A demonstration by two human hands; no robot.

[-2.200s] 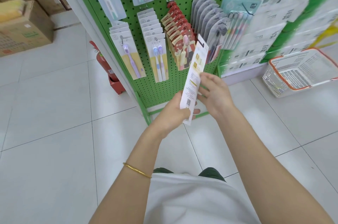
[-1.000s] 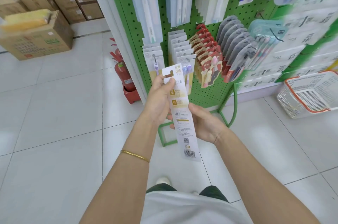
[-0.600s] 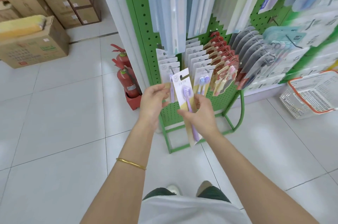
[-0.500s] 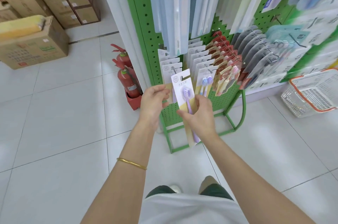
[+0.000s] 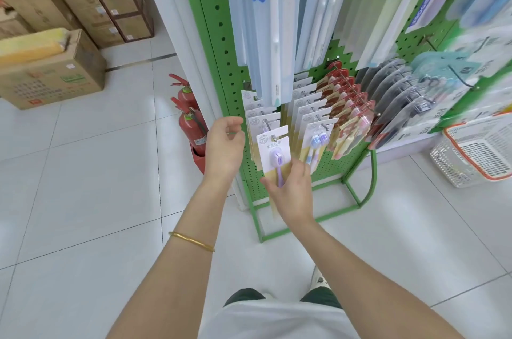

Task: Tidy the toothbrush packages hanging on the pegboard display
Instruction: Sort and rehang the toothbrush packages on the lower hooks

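A purple toothbrush package point(image 5: 273, 149) is seen at the front of a row of matching packages point(image 5: 259, 117), low on the green pegboard point(image 5: 230, 61), with the tip of a peg hook point(image 5: 273, 137) showing through the hole at its top. The lower part of the card is pinched by the right hand point(image 5: 291, 189), placed at six o'clock of the package, so that the foot of the card is hidden behind it. The left hand point(image 5: 224, 144) is held at nine o'clock of the package, just beside the row, its fingers loosely curled with nothing gripped; whether the cards are touched cannot be told. A gold bangle point(image 5: 191, 240) is worn on the left forearm. Twin-brush packages point(image 5: 315, 142) are hung at three o'clock of the purple one, with red packages point(image 5: 349, 117) and grey packages point(image 5: 393, 106) ranged beyond them, and long pale packages point(image 5: 274, 34) are hung at twelve o'clock. Two red fire extinguishers point(image 5: 191, 122) are stood on the tiled floor at nine o'clock, cardboard boxes point(image 5: 52, 70) are stacked at ten o'clock, and a white basket point(image 5: 479, 150) with an orange rim is set well apart at three o'clock.
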